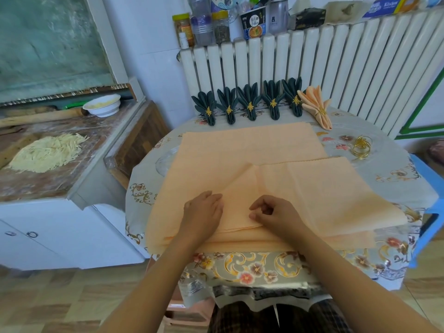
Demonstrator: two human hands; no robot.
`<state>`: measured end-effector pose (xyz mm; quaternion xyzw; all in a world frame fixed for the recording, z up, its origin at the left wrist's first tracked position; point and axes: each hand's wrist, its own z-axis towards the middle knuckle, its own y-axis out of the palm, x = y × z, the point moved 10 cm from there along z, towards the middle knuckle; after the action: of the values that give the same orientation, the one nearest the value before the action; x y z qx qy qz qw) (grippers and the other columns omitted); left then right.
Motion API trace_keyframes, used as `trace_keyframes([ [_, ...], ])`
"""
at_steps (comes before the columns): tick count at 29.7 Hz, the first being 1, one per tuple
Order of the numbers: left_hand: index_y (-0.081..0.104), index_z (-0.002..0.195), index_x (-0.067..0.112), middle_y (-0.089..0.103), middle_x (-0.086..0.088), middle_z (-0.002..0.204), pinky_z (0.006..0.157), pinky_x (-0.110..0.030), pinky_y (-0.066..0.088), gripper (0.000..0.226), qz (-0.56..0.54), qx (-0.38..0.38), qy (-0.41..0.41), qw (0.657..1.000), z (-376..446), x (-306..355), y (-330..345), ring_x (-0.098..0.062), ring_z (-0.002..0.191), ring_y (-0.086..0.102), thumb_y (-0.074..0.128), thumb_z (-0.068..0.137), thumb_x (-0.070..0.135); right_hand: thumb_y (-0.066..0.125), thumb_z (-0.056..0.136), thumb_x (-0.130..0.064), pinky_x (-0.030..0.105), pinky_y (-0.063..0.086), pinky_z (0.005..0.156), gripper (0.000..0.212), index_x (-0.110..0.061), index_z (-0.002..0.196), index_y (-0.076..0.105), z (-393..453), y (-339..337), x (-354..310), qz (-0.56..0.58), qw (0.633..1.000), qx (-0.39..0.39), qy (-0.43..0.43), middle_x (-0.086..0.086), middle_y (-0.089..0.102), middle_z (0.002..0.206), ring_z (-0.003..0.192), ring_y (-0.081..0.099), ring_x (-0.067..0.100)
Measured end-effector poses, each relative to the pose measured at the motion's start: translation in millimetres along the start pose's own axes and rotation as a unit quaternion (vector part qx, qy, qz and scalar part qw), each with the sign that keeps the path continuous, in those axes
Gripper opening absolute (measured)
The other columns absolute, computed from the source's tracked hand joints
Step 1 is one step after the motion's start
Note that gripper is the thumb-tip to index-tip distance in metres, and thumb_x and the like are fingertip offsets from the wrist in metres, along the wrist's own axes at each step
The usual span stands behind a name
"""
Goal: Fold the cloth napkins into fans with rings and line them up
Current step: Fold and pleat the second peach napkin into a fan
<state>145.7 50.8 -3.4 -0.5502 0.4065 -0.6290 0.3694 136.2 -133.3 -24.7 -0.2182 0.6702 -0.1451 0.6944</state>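
Pinching at the near edge of the top peach napkin, the right hand has its thumb and forefinger curled in on the cloth, the other fingers tucked loosely behind. Left hand lies flat, fingers straight and together, pressing down on the same napkin just left of a diagonal fold. That fold runs up from between the hands to a point near the middle of the cloth, so one corner is turned over into a triangle.

Underneath sits a stack of peach napkins, spread flat and covering most of the table, whose flowered plastic cover hangs over the near edge. The top napkin lies on the near half of that stack, slightly skewed to the right.

Beyond the stack, along the table's far edge, five dark green fans stand in a row, each cinched at the waist with a gold ring. At the right end of that row a peach fan leans at an angle, ringed too, touching the last green one. To the right of the stack, a small pile of loose gold rings rests on the cover.

Behind the fans rises a white radiator, its top shelf crowded with jars, bottles and boxes. Left of the table, a counter holds a heap of pale shredded strips and a white bowl.
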Motion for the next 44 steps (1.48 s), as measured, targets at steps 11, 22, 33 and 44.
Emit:
trace_keyframes([
  [11, 0.026, 0.151, 0.027, 0.027, -0.001, 0.156, 0.112, -0.038, 0.019, 0.049, 0.060, -0.060, 0.002, 0.996, -8, -4, 11, -0.017, 0.142, 0.026, 0.030, 0.103, 0.036, 0.066, 0.085, -0.016, 0.011, 0.034, 0.054, 0.013, -0.027, 0.092, 0.065, -2, -4, -9, -0.054, 0.998, -0.003, 0.032, -0.006, 0.048, 0.070, 0.062, 0.046, 0.004],
  [22, 0.020, 0.152, 0.026, 0.019, 0.003, 0.159, 0.113, -0.032, 0.014, 0.052, 0.073, -0.058, 0.024, 0.995, -23, -10, 15, -0.011, 0.144, 0.017, 0.031, 0.103, 0.034, 0.068, 0.085, -0.018, 0.019, 0.047, 0.062, 0.013, -0.019, 0.096, 0.063, -27, -1, 3, -0.008, 0.994, 0.041, 0.103, -0.001, 0.063, 0.062, 0.056, 0.065, 0.011],
  [33, 0.020, 0.152, 0.024, 0.019, 0.000, 0.159, 0.113, -0.034, 0.012, 0.052, 0.079, -0.051, 0.026, 0.995, -25, -5, 9, -0.014, 0.144, 0.018, 0.031, 0.103, 0.036, 0.061, 0.087, -0.006, 0.010, 0.039, 0.049, 0.022, -0.023, 0.102, 0.062, -34, 3, 7, 0.040, 0.994, -0.001, 0.104, 0.000, 0.046, 0.071, 0.060, 0.059, 0.012],
  [44, 0.009, 0.154, 0.024, 0.007, 0.001, 0.161, 0.116, -0.034, 0.009, 0.057, 0.114, -0.094, 0.038, 0.988, -26, -2, 18, -0.013, 0.147, 0.008, 0.027, 0.102, 0.041, 0.059, 0.087, -0.021, 0.025, 0.041, 0.064, 0.017, -0.031, 0.101, 0.059, -38, -1, -5, -0.094, 0.994, 0.039, 0.042, -0.008, 0.050, 0.069, 0.066, 0.049, 0.006],
])
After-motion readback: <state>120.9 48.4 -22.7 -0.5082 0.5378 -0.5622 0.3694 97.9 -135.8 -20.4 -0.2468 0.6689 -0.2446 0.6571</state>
